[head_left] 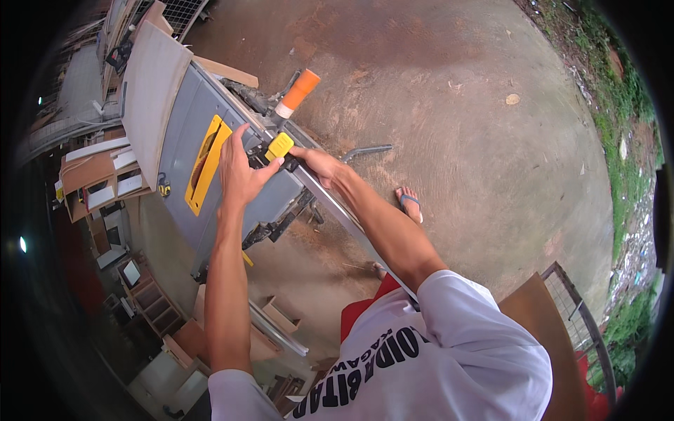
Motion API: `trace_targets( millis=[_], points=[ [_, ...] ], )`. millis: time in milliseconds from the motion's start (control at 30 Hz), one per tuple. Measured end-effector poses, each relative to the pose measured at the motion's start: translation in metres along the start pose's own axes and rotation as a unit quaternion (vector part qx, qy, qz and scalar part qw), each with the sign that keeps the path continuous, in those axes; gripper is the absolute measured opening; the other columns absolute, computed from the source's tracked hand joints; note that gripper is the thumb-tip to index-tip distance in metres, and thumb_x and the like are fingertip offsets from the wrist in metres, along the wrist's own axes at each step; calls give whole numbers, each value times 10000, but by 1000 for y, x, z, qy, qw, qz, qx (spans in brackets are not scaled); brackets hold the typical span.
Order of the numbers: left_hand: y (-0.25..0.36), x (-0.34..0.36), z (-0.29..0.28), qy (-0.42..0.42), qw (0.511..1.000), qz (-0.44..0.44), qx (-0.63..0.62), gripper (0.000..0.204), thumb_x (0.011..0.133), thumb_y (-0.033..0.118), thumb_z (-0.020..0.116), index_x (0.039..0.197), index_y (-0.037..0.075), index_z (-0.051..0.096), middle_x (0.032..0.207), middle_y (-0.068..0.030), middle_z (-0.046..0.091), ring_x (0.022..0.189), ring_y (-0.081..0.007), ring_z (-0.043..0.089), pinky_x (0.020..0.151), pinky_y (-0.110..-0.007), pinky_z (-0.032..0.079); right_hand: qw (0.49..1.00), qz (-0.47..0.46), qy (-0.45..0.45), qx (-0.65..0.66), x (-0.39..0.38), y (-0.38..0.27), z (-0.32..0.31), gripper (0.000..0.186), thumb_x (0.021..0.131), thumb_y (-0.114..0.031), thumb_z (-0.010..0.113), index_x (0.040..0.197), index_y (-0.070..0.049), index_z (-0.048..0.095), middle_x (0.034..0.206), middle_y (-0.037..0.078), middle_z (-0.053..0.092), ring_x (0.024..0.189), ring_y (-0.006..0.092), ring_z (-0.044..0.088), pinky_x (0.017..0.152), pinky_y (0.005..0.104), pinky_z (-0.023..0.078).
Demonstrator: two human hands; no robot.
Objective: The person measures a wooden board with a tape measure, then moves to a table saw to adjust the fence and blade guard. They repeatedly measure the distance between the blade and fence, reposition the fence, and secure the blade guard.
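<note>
A grey table saw point(184, 144) with a yellow blade insert point(205, 168) stands ahead of me to the left. Along its right edge runs a long silver metal bar point(344, 216), reaching back toward my body, with a yellow block point(280, 145) at its far part. My left hand point(240, 172) is over the saw's edge, fingers and thumb spread, the thumb tip close to the yellow block. On the other side, my right hand point(317, 165) is closed around the bar beside the block; its fingertips are partly hidden.
An orange and white cylinder point(298, 92) juts out beyond the yellow block. A bent metal leg point(368, 151) sticks out over the concrete floor point(477, 126). A yellow tape measure point(164, 184) lies at the saw's left edge. Wooden shelving pieces point(151, 298) crowd the left.
</note>
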State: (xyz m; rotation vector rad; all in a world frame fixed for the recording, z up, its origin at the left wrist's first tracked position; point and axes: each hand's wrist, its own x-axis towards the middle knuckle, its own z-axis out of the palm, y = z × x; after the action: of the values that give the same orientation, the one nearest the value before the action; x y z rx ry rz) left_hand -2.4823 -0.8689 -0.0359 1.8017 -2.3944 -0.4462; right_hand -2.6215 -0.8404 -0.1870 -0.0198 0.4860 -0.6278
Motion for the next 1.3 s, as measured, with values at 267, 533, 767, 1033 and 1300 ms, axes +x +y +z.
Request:
trace_targets(
  millis=[267, 533, 767, 1033, 1300],
  points=[
    [-11, 3, -1, 28, 999, 31, 7, 919, 693, 330, 895, 1416, 11, 427, 1322, -214, 546, 1244, -401, 512, 1037, -496, 417, 999, -3, 4, -54, 11, 6, -2, 534, 1045, -454, 483, 1333, -24, 613, 1210, 164, 694, 965, 182, 708, 701, 296, 570],
    [-11, 8, -3, 6, 1000, 21, 5, 910, 623, 281, 938, 1326, -7, 437, 1286, -197, 530, 1219, -374, 512, 1043, -478, 416, 991, -24, 35, -128, -4, -14, 8, 562, 1033, -443, 489, 1347, 7, 609, 1249, 186, 681, 1053, 220, 686, 896, 321, 532],
    [-3, 11, -2, -51, 998, -17, -12, 744, 608, 270, 965, 1129, -19, 518, 1082, -201, 661, 975, -348, 681, 845, -425, 542, 983, -120, 49, -128, 11, 1, 0, 617, 1054, -488, 474, 1264, 54, 678, 1247, 181, 690, 1156, 238, 631, 1033, 345, 447],
    [-11, 14, -4, -54, 998, 10, -13, 646, 605, 258, 946, 1017, 18, 509, 891, -163, 686, 815, -349, 719, 697, -431, 564, 977, -148, 57, -145, 14, 10, -5, 499, 1061, -412, 522, 1163, 38, 712, 1072, 108, 729, 1019, 150, 627, 952, 312, 468],
    [-29, 15, 7, -54, 997, 43, -18, 672, 569, 230, 959, 1031, 8, 525, 973, -141, 692, 853, -297, 703, 753, -389, 560, 981, -136, 47, -132, 13, 15, -8, 474, 1023, -420, 597, 1135, 25, 720, 1000, 107, 730, 946, 147, 627, 879, 326, 490]
  ],
)
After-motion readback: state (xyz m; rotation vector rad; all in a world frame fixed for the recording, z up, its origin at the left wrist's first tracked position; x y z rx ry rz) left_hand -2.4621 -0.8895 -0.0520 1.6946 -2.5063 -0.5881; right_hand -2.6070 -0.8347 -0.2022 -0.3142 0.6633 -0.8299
